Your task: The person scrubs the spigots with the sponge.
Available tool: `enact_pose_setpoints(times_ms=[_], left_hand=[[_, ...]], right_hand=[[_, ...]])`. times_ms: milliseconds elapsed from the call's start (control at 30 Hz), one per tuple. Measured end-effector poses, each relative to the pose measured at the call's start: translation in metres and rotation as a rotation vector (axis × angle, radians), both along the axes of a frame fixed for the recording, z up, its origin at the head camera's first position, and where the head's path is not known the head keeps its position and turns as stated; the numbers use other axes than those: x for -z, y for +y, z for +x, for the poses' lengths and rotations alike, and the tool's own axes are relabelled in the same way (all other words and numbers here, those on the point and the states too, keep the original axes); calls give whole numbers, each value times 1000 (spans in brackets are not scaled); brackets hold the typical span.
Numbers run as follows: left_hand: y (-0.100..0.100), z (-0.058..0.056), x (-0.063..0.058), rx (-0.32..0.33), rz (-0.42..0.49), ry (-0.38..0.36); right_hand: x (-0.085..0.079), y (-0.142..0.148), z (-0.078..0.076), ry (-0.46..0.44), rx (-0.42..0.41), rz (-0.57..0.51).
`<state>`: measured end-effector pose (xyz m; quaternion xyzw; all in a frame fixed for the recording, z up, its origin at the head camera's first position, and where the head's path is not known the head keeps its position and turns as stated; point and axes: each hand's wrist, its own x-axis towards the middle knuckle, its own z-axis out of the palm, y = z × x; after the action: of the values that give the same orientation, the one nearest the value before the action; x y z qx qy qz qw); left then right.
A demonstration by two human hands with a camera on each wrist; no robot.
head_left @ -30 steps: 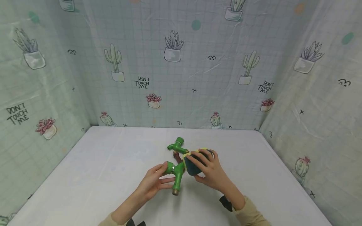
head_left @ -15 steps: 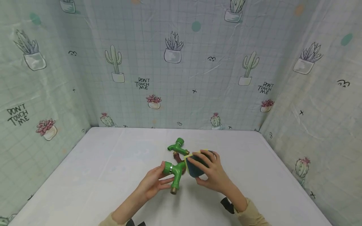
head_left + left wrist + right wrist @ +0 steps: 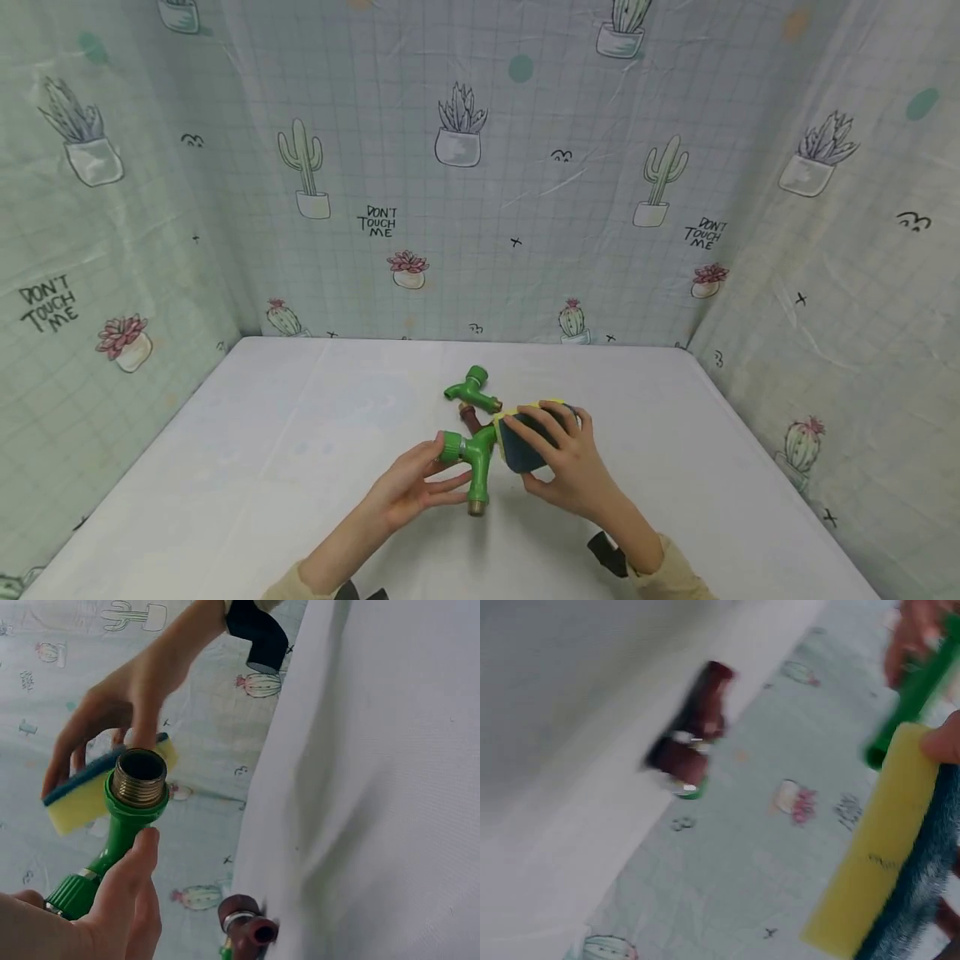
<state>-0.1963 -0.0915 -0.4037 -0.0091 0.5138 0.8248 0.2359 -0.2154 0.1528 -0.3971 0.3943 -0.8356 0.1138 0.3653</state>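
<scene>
Item one: green tap [image 3: 478, 458], held clear of the desk [image 3: 337, 425] in the left hand [image 3: 408, 492], thumb and fingers clamped at its ribbed knob [image 3: 451, 447]; this grip presumably steadied the tap while leaving the body and threaded end [image 3: 140, 780] exposed. Item two: sponge [image 3: 521, 450], clamped in the right hand [image 3: 566, 471], fingers spread over the dark scouring side, apparently so that the yellow side faced the tap; spout and sponge overlapped in view, contact uncertain. Surroundings: brown tap [image 3: 470, 418], on the desk just behind the held tap and partly hidden by it; second green tap [image 3: 472, 390], lying farther back beside the brown one. Both lay close behind the work, probably limiting room there. Backdrop: cactus-print sheet [image 3: 517, 196].
</scene>
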Motion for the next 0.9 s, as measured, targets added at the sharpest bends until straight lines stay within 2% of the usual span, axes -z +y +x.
enact_pose_setpoints(times_ms=[167, 333, 500, 633, 700, 800, 900], left_hand=[[7, 5, -1, -99, -92, 97], [14, 10, -4, -172, -112, 181], [16, 12, -3, -229, -118, 199], [13, 11, -3, -274, -113, 177], [12, 10, -4, -295, -92, 154], [10, 8, -5, -263, -22, 101], [9, 9, -7, -158, 4, 64]], right_hand=[[-14, -15, 14, -148, 18, -101], [-14, -32, 23, -173, 140, -5], [-20, -24, 28, -209, 214, 100], [-27, -13, 35, -222, 251, 61], [-25, -12, 40, -217, 226, 32], [-19, -14, 44, -159, 169, 31], [-14, -16, 40, -73, 146, 7]])
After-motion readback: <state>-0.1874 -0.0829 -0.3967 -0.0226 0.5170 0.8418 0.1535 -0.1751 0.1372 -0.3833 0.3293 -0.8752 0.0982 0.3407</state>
